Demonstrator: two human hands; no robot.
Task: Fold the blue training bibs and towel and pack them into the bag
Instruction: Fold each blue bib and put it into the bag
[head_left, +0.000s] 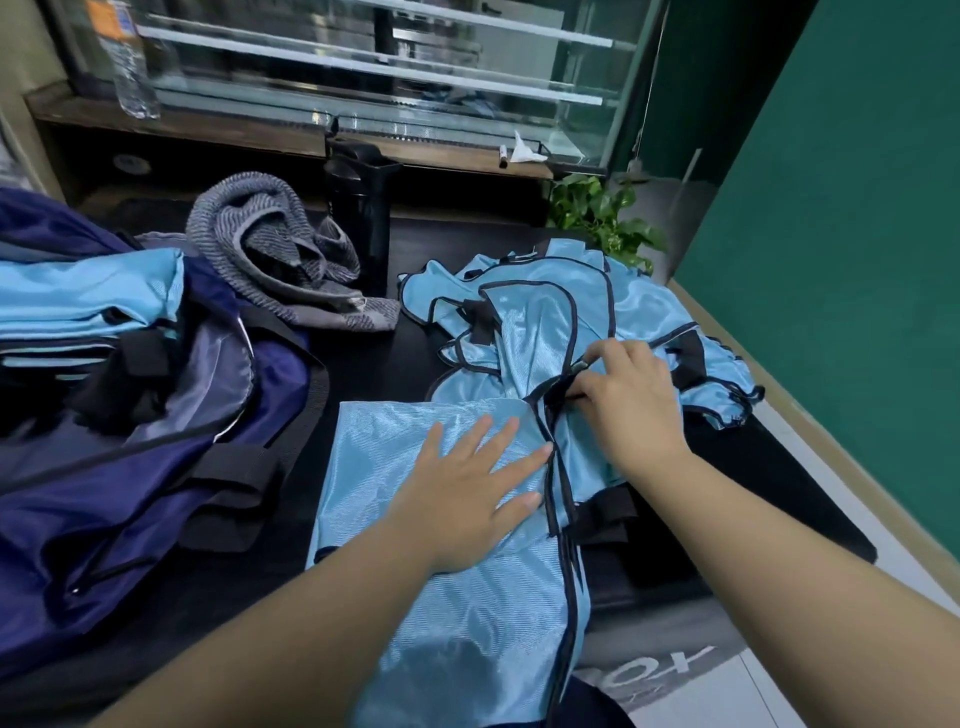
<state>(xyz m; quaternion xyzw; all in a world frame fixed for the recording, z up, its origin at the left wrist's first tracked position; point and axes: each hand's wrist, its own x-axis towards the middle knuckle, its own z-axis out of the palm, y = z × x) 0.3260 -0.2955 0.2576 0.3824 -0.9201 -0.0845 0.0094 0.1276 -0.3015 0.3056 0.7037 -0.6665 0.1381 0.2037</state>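
Head view: left hand (470, 493) lies flat, fingers (524, 457) straight and spread, pressing on the near blue bib (415, 597), which is spread on the dark table (779, 499) and runs down toward the bottom edge of the frame. Right hand (631, 410) is just beside it at the bib's right edge, its fingers curled and pinching the black trim (558, 392) where the bib's edge bunches up. Behind the hands a heap of more blue bibs (545, 312) lies crumpled on the table, black edging and black patches showing, reaching toward the right side of the table. Navy bag (156, 467) sits open on the left, black straps hanging over its front; folded blue bibs in the bag (88, 296) are stacked in its opening. Grey striped towel (275, 249) lies unfolded in a heap just behind the bag, between the bag and a black bottle (361, 218) standing upright. Green plant (602, 218) at the far right corner, behind the bib heap. Clear water bottle (130, 67) stands on the wooden shelf at the back left, in front of a glass display case (389, 67). Green wall (831, 234) on the right.
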